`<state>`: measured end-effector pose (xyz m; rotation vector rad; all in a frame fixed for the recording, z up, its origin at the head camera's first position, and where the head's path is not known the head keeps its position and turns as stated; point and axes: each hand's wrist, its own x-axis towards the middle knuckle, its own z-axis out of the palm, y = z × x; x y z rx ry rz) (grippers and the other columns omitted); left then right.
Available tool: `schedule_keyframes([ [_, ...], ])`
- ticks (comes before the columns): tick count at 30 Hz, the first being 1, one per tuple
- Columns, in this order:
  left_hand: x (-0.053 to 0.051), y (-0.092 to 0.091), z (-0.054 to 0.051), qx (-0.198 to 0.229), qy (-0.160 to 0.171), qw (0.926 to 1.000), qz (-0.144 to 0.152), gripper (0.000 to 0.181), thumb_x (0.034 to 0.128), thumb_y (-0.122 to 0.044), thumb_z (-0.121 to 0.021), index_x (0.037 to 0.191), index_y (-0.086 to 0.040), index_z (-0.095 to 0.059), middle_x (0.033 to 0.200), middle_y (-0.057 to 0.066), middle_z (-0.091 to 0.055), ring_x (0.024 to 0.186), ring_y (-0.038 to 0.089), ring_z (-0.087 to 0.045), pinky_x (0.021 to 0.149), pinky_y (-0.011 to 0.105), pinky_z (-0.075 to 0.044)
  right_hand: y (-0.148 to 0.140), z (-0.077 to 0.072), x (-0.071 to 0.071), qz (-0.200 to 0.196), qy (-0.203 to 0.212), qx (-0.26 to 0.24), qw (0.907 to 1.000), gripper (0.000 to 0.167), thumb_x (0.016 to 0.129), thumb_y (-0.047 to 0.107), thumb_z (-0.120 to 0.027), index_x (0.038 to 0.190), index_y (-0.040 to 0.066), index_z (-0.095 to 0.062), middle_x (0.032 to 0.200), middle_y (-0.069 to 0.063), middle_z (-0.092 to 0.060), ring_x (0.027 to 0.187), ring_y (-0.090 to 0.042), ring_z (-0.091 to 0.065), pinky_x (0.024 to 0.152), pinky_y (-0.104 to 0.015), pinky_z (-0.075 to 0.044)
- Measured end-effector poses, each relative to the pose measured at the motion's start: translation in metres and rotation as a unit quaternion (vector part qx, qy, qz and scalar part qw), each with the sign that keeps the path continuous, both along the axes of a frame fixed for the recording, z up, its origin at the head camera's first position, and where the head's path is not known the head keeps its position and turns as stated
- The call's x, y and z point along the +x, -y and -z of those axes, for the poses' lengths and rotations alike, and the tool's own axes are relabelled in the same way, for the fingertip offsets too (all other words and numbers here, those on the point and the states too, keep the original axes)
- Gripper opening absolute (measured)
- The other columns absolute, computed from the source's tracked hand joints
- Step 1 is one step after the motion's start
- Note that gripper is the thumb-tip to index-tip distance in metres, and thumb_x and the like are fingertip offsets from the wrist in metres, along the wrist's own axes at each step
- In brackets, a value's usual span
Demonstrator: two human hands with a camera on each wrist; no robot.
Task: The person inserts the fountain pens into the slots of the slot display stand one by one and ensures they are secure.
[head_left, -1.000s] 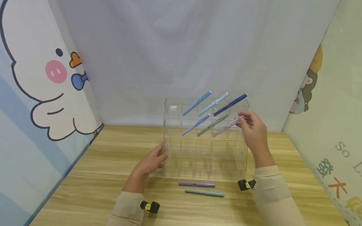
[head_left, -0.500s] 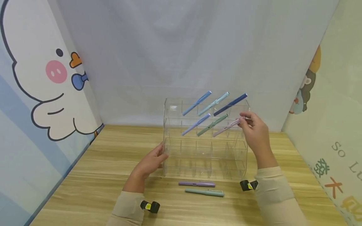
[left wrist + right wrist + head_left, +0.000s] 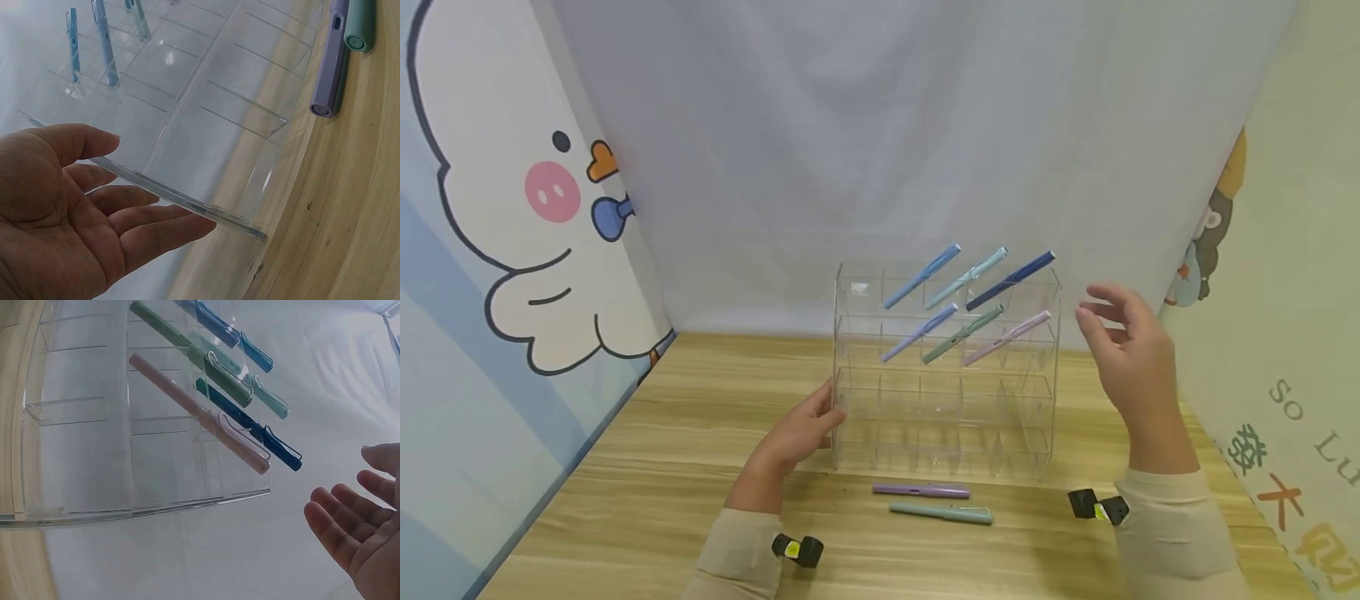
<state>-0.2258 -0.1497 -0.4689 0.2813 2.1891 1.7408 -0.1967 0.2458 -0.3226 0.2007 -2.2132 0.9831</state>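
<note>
A clear acrylic pen rack stands on the table, tiers one above another. My left hand holds its left side panel, thumb over the front edge, fingers along the outside in the left wrist view. My right hand is in the air right of the rack, fingers loosely bent, holding nothing. Nearest to it is a pink pen, slanting in the second tier beside a green pen and a periwinkle pen. Above them lean a blue pen, a pale aqua pen and a navy pen.
A purple pen and a grey-green pen lie on the wooden table before the rack. Behind hangs a pale curtain. Printed panels flank the table, with a cartoon bird at left.
My right hand has let go of the pink pen and moved right, away from the rack. The pink pen stays slanted in its slot. My left hand keeps its place.
</note>
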Motion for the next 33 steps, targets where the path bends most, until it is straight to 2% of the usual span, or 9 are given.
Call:
schedule_keyframes([
  [3, 0.001, 0.0, -0.001, 0.001, 0.004, 1.0, -0.003, 0.065, 0.1053, -0.026, -0.046, 0.159, -0.031, -0.01, 0.163, 0.009, -0.021, 0.146, 0.035, -0.028, 0.107, 0.058, -0.038, -0.001, 0.005, 0.011, -0.014, 0.013, 0.0, 0.9998, 0.04, 0.098, 0.03, -0.06, 0.135, 0.016, -0.057, 0.128, -0.003, -0.063, 0.104, 0.014, -0.055, 0.082, -0.001, -0.041],
  [6, 0.001, -0.001, -0.001, 0.0, 0.002, 1.0, -0.005, 0.065, 0.105, -0.026, -0.047, 0.159, -0.031, -0.01, 0.163, 0.008, -0.021, 0.146, 0.035, -0.028, 0.107, 0.058, -0.039, -0.003, 0.012, 0.022, -0.032, 0.032, 0.01, 0.9989, 0.042, 0.098, 0.028, -0.061, 0.138, 0.015, -0.054, 0.127, -0.007, -0.064, 0.1, 0.017, -0.054, 0.081, -0.001, -0.041],
  [10, 0.001, -0.001, -0.002, -0.001, -0.001, 1.0, -0.002, 0.066, 0.1049, -0.027, -0.047, 0.159, -0.031, -0.011, 0.163, 0.008, -0.021, 0.146, 0.035, -0.028, 0.106, 0.058, -0.04, -0.004, 0.023, 0.036, -0.055, 0.078, 0.045, 0.9944, 0.043, 0.099, 0.028, -0.06, 0.139, 0.013, -0.053, 0.127, -0.011, -0.064, 0.104, -0.006, -0.065, 0.081, -0.006, -0.046],
  [13, 0.001, -0.001, -0.002, -0.002, -0.001, 1.0, -0.002, 0.065, 0.1051, -0.026, -0.047, 0.159, -0.03, -0.011, 0.163, 0.008, -0.02, 0.146, 0.034, -0.028, 0.106, 0.057, -0.04, -0.002, 0.032, 0.042, -0.08, 0.128, 0.081, 0.9852, 0.044, 0.101, 0.032, -0.057, 0.139, 0.01, -0.052, 0.131, -0.013, -0.062, 0.11, -0.027, -0.064, 0.084, -0.025, -0.055],
  [15, 0.001, -0.001, -0.001, -0.003, -0.001, 1.0, -0.004, 0.065, 0.1052, -0.026, -0.047, 0.159, -0.031, -0.011, 0.163, 0.008, -0.02, 0.146, 0.034, -0.028, 0.106, 0.057, -0.04, 0.001, 0.038, 0.044, -0.103, 0.167, 0.107, 0.9748, 0.045, 0.101, 0.035, -0.056, 0.138, 0.009, -0.053, 0.133, -0.013, -0.06, 0.11, -0.031, -0.064, 0.084, -0.039, -0.057],
  [17, 0.001, 0.0, 0.0, -0.005, 0.001, 1.0, -0.006, 0.065, 0.1053, -0.026, -0.046, 0.159, -0.031, -0.011, 0.163, 0.008, -0.021, 0.146, 0.034, -0.028, 0.106, 0.056, -0.041, 0.005, 0.043, 0.044, -0.127, 0.208, 0.129, 0.9612, 0.046, 0.101, 0.038, -0.055, 0.136, 0.009, -0.054, 0.133, -0.014, -0.06, 0.111, -0.031, -0.064, 0.085, -0.047, -0.056],
  [23, 0.001, 0.0, 0.002, -0.009, 0.002, 0.9999, -0.005, 0.065, 0.1053, -0.027, -0.046, 0.159, -0.029, -0.01, 0.163, 0.01, -0.021, 0.145, 0.035, -0.03, 0.106, 0.057, -0.04, 0.017, 0.06, 0.044, -0.187, 0.311, 0.188, 0.9127, 0.049, 0.096, 0.046, -0.059, 0.133, 0.013, -0.057, 0.132, -0.009, -0.062, 0.109, -0.026, -0.065, 0.084, -0.043, -0.057],
  [28, -0.001, 0.0, 0.004, -0.009, -0.002, 0.9999, -0.006, 0.065, 0.105, -0.027, -0.047, 0.159, -0.03, -0.011, 0.163, 0.01, -0.02, 0.145, 0.035, -0.029, 0.105, 0.057, -0.041, 0.028, 0.071, 0.043, -0.214, 0.341, 0.223, 0.8878, 0.043, 0.093, 0.044, -0.065, 0.124, 0.015, -0.062, 0.123, -0.006, -0.066, 0.099, -0.019, -0.067, 0.078, -0.038, -0.057],
  [33, -0.003, -0.001, 0.004, -0.009, -0.005, 0.9999, -0.006, 0.065, 0.1051, -0.028, -0.047, 0.159, -0.032, -0.011, 0.164, 0.007, -0.02, 0.146, 0.033, -0.029, 0.106, 0.057, -0.041, 0.041, 0.086, 0.04, -0.237, 0.358, 0.251, 0.8676, 0.034, 0.09, 0.033, -0.071, 0.116, 0.012, -0.065, 0.116, -0.007, -0.068, 0.094, -0.022, -0.067, 0.079, -0.041, -0.055],
])
